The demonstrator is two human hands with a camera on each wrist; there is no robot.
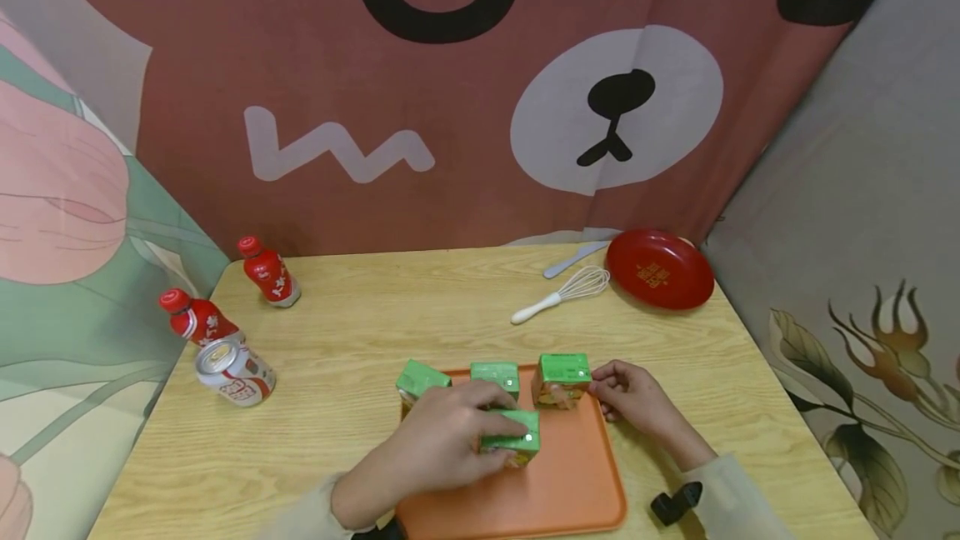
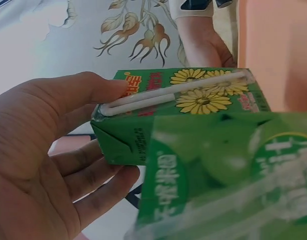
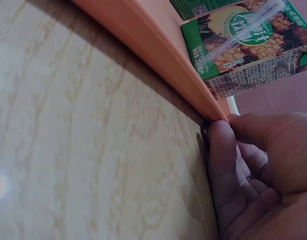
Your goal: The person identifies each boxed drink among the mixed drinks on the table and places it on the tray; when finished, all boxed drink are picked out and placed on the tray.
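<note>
My left hand (image 1: 442, 440) grips a green drink carton (image 1: 517, 442) over the front part of an orange tray (image 1: 573, 498). In the left wrist view this carton shows yellow flowers and a straw (image 2: 203, 95), with the thumb across its side. A blurred green fruit carton (image 2: 218, 175) fills the foreground there. Along the tray's back stand a left carton (image 1: 422, 377), a middle one (image 1: 495, 375) and a right carton (image 1: 564, 369). My right hand (image 1: 637, 397) pinches the tray's rim beside the right carton, whose pineapple print (image 3: 243, 40) appears in the right wrist view.
At the left stand two red-capped bottles (image 1: 268, 273) and a silver-and-red can (image 1: 236, 373). Behind the tray lie a white whisk (image 1: 562, 294), a pale knife (image 1: 576, 259) and a red plate (image 1: 660, 270). Printed cloths hang around the wooden table (image 1: 375, 298).
</note>
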